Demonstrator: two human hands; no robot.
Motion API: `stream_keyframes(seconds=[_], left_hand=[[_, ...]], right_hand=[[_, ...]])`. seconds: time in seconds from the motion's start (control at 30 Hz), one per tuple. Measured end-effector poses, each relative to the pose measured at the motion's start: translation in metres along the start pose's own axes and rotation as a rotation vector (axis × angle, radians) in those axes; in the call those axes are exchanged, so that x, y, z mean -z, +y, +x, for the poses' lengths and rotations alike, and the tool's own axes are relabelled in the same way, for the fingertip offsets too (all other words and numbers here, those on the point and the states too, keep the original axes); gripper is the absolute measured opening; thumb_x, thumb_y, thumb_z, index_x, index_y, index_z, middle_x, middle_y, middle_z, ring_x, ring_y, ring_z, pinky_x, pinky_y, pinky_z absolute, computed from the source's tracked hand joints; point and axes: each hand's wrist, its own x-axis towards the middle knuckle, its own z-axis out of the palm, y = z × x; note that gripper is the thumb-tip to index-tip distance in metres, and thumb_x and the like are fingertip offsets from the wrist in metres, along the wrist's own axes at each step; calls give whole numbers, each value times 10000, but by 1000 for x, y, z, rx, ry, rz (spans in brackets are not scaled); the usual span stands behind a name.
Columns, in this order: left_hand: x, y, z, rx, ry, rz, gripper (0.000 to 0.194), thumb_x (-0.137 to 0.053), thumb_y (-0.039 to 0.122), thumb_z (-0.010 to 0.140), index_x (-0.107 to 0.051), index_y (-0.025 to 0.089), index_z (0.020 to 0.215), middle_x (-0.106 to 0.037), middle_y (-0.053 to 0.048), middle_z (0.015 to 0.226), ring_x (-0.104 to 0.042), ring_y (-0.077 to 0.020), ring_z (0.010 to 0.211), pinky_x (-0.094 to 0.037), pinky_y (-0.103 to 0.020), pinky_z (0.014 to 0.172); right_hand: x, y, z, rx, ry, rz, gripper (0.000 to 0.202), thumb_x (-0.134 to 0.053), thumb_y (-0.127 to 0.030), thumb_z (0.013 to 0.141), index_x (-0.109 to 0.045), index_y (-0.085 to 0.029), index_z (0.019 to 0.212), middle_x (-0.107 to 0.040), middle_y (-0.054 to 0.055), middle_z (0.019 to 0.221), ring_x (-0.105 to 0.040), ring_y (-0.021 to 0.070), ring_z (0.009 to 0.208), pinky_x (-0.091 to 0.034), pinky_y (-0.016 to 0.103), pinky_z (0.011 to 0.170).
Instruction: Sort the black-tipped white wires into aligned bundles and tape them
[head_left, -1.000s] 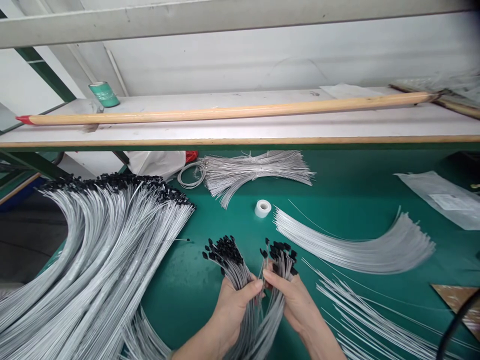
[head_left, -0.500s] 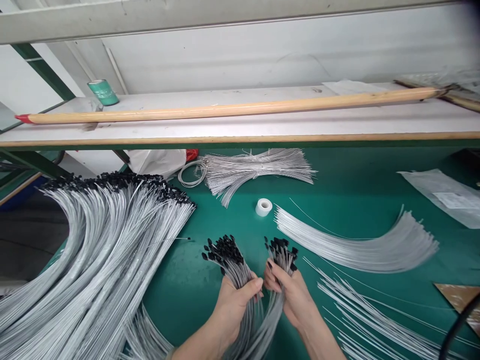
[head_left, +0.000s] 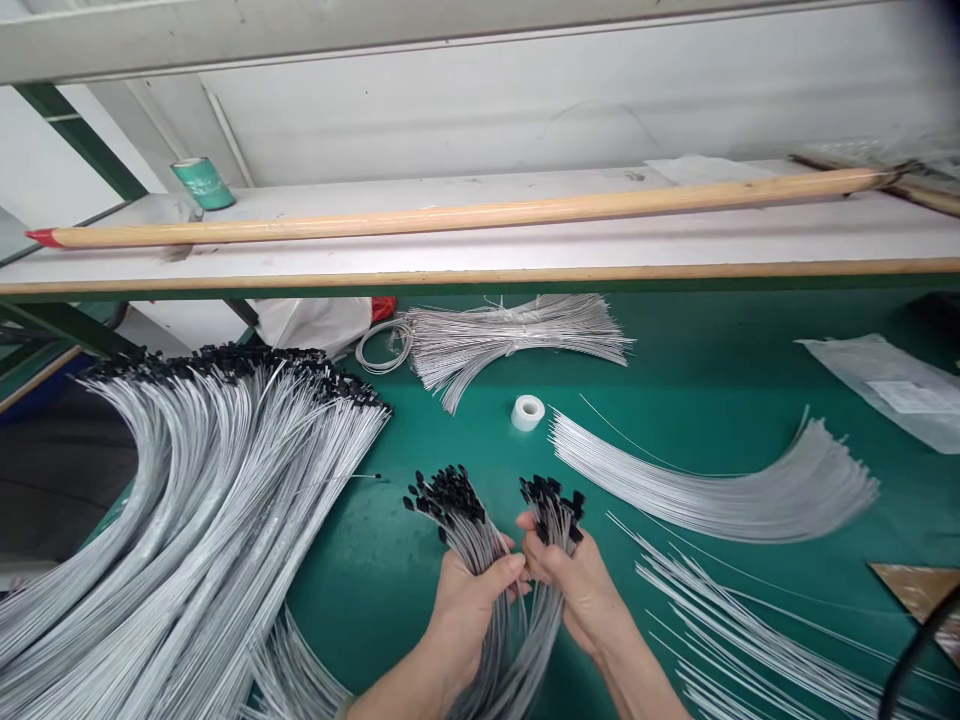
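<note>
While the left hand grips one black-tipped cable bundle at the frame's lower centre and the right hand clasps a second bundle beside it, the step seems to be sorting, calling next for steady, separate holds.

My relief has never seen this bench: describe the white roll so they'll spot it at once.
Below the shelf, on the green table, find the right hand and its black-tipped bundle. The white roll sits just beyond, short of the tied wires. A squat cylinder with a round hole, it stands out among long, thin wires.
</note>
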Motion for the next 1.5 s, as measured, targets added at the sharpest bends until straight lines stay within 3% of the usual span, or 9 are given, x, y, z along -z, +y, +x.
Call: stream_keyframes(seconds=[0.13, 0.23, 0.37, 0.47, 0.67, 0.87, 1.03, 1.37, 1.5], left_hand=[[-1, 0, -1, -84, -39, 32, 233, -662, 335, 670, -632, 104, 684, -605, -47, 595, -527, -121, 552, -414, -240, 547], [1, -2, -1, -99, -38, -3, 236, -652, 336, 680, -651, 109, 742, -644, -63, 663, -568, -146, 608, -450, -261, 596], [4, -4, 0, -69, -68, -29, 356, -666, 335, 665, -643, 126, 954, -666, -113, 932, -603, -227, 837, -476, -325, 732], [5, -3, 0, -51, -99, -23, 397, -678, 330, 652, -637, 136, 996, -657, -122, 985, -603, -236, 858, -483, -332, 737], [-2, -6, -1, -123, -48, 42, 416, -698, 327, 620, -649, 106, 969, -684, -107, 820, -617, -193, 668, -499, -283, 586], [-3, -9, 0, -214, 5, 130, 361, -632, 348, 687, -655, 118, 964, -682, -112, 874, -624, -227, 797, -492, -331, 746], [-1, -6, 1, -200, 8, 100, 354, -642, 335, 681, -650, 131, 971, -656, -120, 995, -583, -261, 959, -444, -367, 864], [1, 0, 0, -182, 6, 103, 261, -644, 346, 683, -679, 124, 816, -673, -83, 757, -604, -196, 712, -469, -299, 678], [3, 6, -2, -112, 23, 21, 267, -659, 337, 674, -665, 132, 844, -675, -92, 810, -610, -221, 780, -468, -311, 699]], right_hand=[[-6, -4, -1, -47, 106, -127, 422, -797, -356, 425, -586, -158, 732, -444, -64, 459, -445, 117, 384, -416, 282, 399], [-8, -6, 1, -70, 123, -158, 362, -761, -377, 475, -599, -144, 700, -478, -42, 451, -476, 137, 396, -417, 286, 396], [-10, -10, 1, -125, 180, -181, 347, -762, -382, 456, -620, -140, 660, -540, -8, 494, -519, 154, 451, -414, 268, 400], [-12, -11, 0, -155, 177, -153, 312, -755, -357, 467, -603, -149, 642, -525, -26, 469, -496, 135, 419, -392, 250, 374], [-9, -6, 4, -188, 123, -69, 308, -760, -322, 448, -559, -154, 610, -477, -56, 423, -436, 100, 362, -361, 231, 350], [-12, -14, 2, -150, 94, -24, 264, -737, -333, 510, -552, -151, 555, -390, -76, 383, -349, 65, 337, -332, 225, 355], [-14, -16, 0, -100, 130, -28, 270, -741, -345, 496, -558, -150, 533, -462, -35, 423, -437, 106, 376, -379, 252, 389], [-4, -6, -1, -62, 205, -53, 304, -745, -382, 493, -579, -149, 597, -530, -1, 492, -501, 140, 458, -392, 253, 430], [-3, -5, -4, -54, 263, -52, 342, -773, -386, 442, -578, -157, 606, -564, 14, 574, -536, 162, 544, -425, 268, 502]])
